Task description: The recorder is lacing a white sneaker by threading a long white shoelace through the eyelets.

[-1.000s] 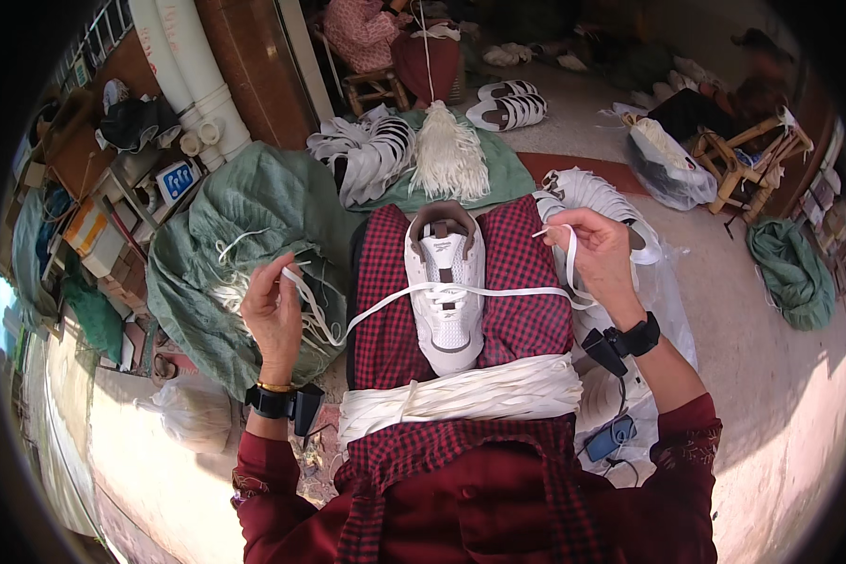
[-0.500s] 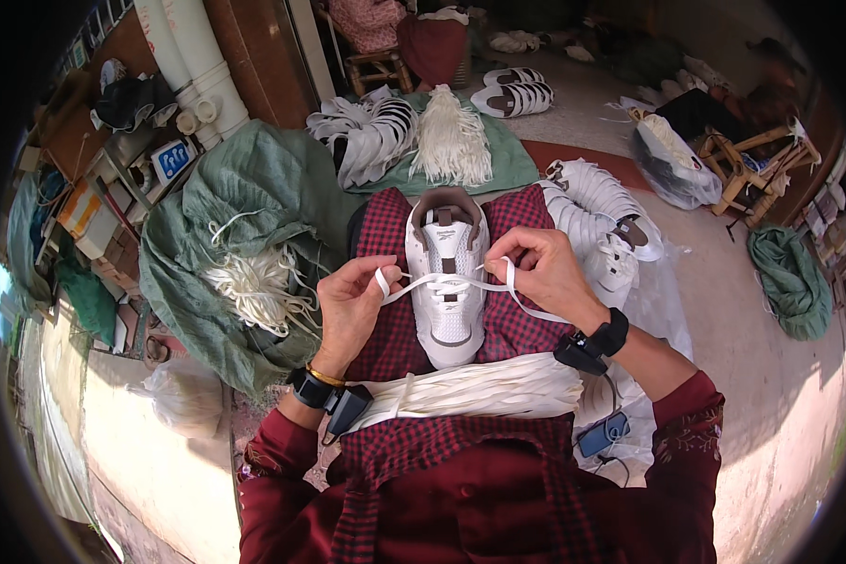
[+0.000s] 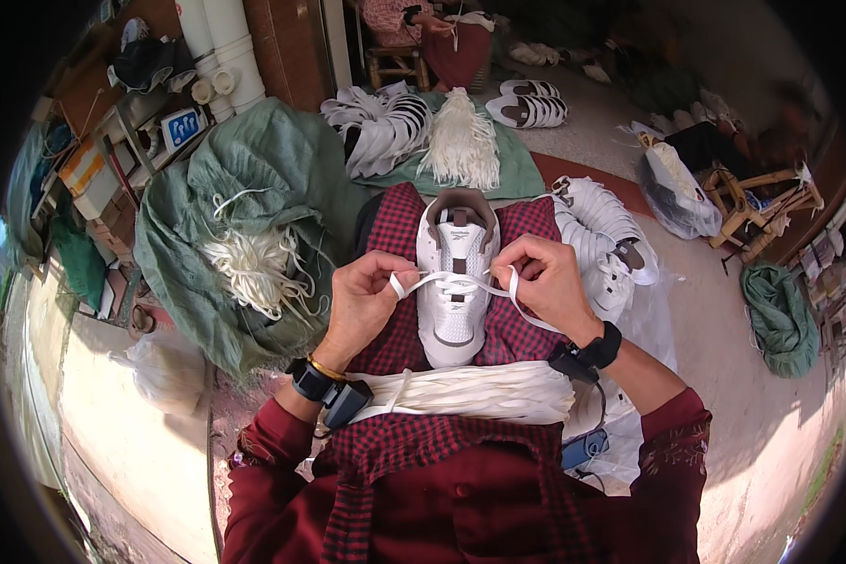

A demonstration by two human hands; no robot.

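A white sneaker (image 3: 453, 324) with a brown collar rests on my lap, toe toward me. A white shoelace (image 3: 524, 315) crosses its lower tongue, with an end going out to each side. My left hand (image 3: 362, 299) pinches the lace at the shoe's left edge, thumb against fingers. Over the right edge, my right hand (image 3: 556, 287) is closed on the other stretch, which trails below the palm. The lace tips are too small to make out clearly. Close to my waist, a thick bundle of white laces (image 3: 470, 393) lies across my lap on a checkered apron (image 3: 395, 221).
Loose laces (image 3: 254, 273) lie on a green sack (image 3: 254, 160) at left. Ahead are another lace bundle (image 3: 461, 141) and rows of white shoe uppers (image 3: 381, 132). More uppers (image 3: 587, 226) stand at right. Beyond them is a bamboo stool (image 3: 747, 207). Another person (image 3: 404, 23) sits far ahead.
Both hands have come slightly inward, nearer the shoe's eyelet edges, still pinching the lace. The whole view has shifted a little. The far person's hands now show, holding a thin white strand.
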